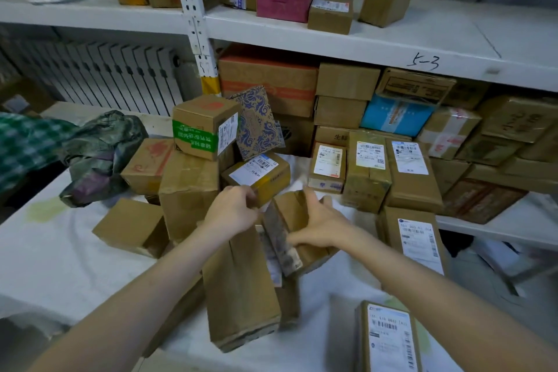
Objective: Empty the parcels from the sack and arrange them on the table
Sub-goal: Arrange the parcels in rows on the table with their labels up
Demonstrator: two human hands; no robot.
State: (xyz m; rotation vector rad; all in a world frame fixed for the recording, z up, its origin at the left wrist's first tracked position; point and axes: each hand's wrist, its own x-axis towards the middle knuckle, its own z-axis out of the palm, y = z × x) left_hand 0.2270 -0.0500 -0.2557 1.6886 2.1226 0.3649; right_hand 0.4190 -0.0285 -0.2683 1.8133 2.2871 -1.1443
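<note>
cardboard parcels (pixel 187 190) crowd the table (pixel 60 266); left grip (pixel 232 208) pinches a thin parcel (pixel 280 238), right grip (pixel 323 220) clasps a box (pixel 290 209).

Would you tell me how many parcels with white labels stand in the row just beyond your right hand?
3, side by side: a short parcel on the left, a greenish parcel in the middle and a wide parcel on the right. More may hide behind.

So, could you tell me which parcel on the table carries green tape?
The small box stacked highest, left of the blue-patterned parcel; no other parcel has green.
</note>
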